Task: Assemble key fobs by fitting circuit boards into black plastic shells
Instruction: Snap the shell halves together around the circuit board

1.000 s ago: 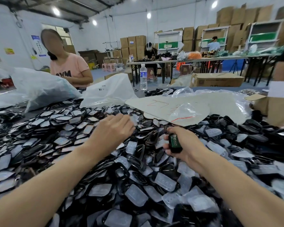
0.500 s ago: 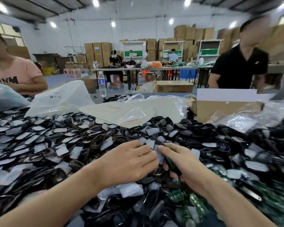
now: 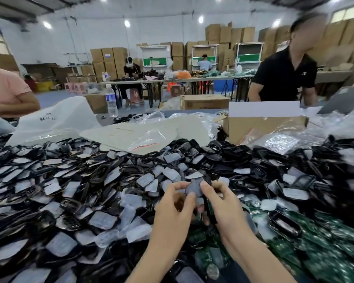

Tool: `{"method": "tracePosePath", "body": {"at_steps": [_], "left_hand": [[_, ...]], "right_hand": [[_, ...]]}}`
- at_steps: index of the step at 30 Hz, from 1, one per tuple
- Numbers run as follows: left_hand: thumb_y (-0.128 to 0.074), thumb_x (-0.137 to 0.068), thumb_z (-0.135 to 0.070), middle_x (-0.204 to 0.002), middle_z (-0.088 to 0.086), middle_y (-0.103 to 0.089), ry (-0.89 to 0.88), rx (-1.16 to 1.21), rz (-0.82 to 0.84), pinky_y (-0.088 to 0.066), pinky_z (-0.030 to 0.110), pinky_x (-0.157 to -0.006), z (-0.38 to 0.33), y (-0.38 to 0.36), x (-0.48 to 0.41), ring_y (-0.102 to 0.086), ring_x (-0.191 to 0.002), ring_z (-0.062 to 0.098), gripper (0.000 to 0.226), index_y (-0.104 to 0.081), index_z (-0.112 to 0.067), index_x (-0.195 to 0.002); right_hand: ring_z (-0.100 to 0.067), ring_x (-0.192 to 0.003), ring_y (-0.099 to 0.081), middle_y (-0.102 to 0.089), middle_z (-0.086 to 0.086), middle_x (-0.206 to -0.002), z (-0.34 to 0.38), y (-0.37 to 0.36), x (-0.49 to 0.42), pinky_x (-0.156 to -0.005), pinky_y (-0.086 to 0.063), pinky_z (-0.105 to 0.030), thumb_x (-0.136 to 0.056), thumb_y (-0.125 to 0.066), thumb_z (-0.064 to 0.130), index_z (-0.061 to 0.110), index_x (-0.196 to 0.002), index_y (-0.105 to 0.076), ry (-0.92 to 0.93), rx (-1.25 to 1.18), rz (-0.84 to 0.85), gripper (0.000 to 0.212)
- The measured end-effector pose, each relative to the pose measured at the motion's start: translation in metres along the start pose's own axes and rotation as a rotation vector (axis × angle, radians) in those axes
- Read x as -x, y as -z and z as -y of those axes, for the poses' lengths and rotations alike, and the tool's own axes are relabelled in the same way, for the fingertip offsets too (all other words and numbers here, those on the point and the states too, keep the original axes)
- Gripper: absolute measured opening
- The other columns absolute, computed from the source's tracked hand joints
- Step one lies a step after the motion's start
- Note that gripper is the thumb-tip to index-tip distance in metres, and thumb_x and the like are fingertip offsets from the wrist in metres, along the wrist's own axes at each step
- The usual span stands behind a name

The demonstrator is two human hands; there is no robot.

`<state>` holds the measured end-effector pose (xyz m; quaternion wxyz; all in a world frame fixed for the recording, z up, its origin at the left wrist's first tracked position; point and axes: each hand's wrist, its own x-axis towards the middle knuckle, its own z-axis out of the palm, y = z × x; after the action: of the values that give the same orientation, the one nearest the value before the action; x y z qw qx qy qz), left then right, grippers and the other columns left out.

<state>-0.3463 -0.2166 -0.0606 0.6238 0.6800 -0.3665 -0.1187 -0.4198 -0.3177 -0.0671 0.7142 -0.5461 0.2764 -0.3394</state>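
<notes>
Both my hands meet above the heap at the centre. My left hand [image 3: 173,209] and my right hand [image 3: 225,205] pinch one black key fob shell with a pale grey film face [image 3: 193,187] between thumbs and fingertips. A green circuit board [image 3: 210,207] shows edge-on under my right fingers, held against the palm. Black shells with grey film faces [image 3: 102,219] cover the table to the left and far side in a deep heap. Loose green circuit boards [image 3: 325,242] lie piled at the lower right.
Clear and white plastic bags [image 3: 55,121] and a cardboard box [image 3: 264,127] stand behind the heap. A water bottle [image 3: 111,101] sits at the far edge. A person in black stands at the far right, another in pink sits at the left.
The view swung right and down. My left hand came off the heap to meet my right hand, and both now hold a shell between them, raised a little.
</notes>
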Motion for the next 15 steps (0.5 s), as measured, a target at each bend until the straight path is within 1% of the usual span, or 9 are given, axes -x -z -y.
{"method": "tracePosePath", "body": {"at_steps": [2,3,6,8,11,15], "left_hand": [[-0.059,-0.099,-0.018,-0.070,-0.004,-0.067,0.001,0.009,0.000,-0.048,0.026,-0.057,0.003,0.006,-0.001,-0.057,-0.056,0.009,0.014,-0.060,-0.031,-0.103],[-0.059,-0.099,-0.017,-0.069,-0.004,-0.065,0.003,0.018,0.005,-0.047,0.024,-0.055,0.005,0.009,-0.002,-0.057,-0.056,0.009,0.015,-0.061,-0.031,-0.102],[-0.059,-0.099,-0.018,-0.069,-0.002,-0.063,0.018,0.040,0.026,-0.044,0.024,-0.053,0.008,0.019,-0.004,-0.057,-0.059,0.011,0.019,-0.064,-0.036,-0.098],[-0.059,-0.099,-0.018,-0.070,-0.003,-0.064,0.011,0.039,0.052,-0.047,0.025,-0.055,0.009,0.021,-0.006,-0.058,-0.060,0.010,0.024,-0.065,-0.041,-0.095],[-0.059,-0.100,-0.018,-0.071,-0.004,-0.065,-0.009,0.047,0.071,-0.050,0.026,-0.060,0.008,0.023,-0.008,-0.060,-0.063,0.010,0.026,-0.066,-0.043,-0.096],[-0.056,-0.102,-0.020,-0.075,-0.002,-0.067,-0.004,0.101,0.093,-0.050,0.025,-0.062,0.007,0.025,-0.007,-0.062,-0.068,0.011,0.026,-0.069,-0.042,-0.102]], "right_hand": [[-0.015,-0.046,-0.056,-0.065,-0.007,-0.061,0.000,0.004,0.002,-0.038,-0.041,-0.026,-0.096,-0.068,0.030,0.012,-0.103,-0.062,0.036,0.072,0.034,0.020],[-0.014,-0.045,-0.057,-0.065,-0.006,-0.060,0.001,0.005,0.003,-0.037,-0.041,-0.025,-0.095,-0.068,0.031,0.015,-0.104,-0.062,0.053,0.107,0.059,0.018],[-0.011,-0.041,-0.055,-0.066,-0.001,-0.060,0.006,0.005,0.006,-0.035,-0.040,-0.023,-0.097,-0.066,0.030,0.023,-0.107,-0.065,0.113,0.169,0.147,0.013],[-0.009,-0.039,-0.053,-0.065,0.000,-0.059,0.009,0.005,0.007,-0.035,-0.039,-0.022,-0.097,-0.065,0.029,0.023,-0.106,-0.068,0.140,0.182,0.188,0.011],[-0.009,-0.041,-0.053,-0.065,0.001,-0.059,0.010,0.004,0.007,-0.034,-0.038,-0.021,-0.097,-0.064,0.030,0.022,-0.104,-0.071,0.134,0.170,0.202,0.012],[-0.011,-0.045,-0.055,-0.066,0.001,-0.061,0.008,0.004,0.007,-0.034,-0.037,-0.022,-0.095,-0.065,0.034,0.031,-0.093,-0.072,0.113,0.138,0.186,0.008]]}}
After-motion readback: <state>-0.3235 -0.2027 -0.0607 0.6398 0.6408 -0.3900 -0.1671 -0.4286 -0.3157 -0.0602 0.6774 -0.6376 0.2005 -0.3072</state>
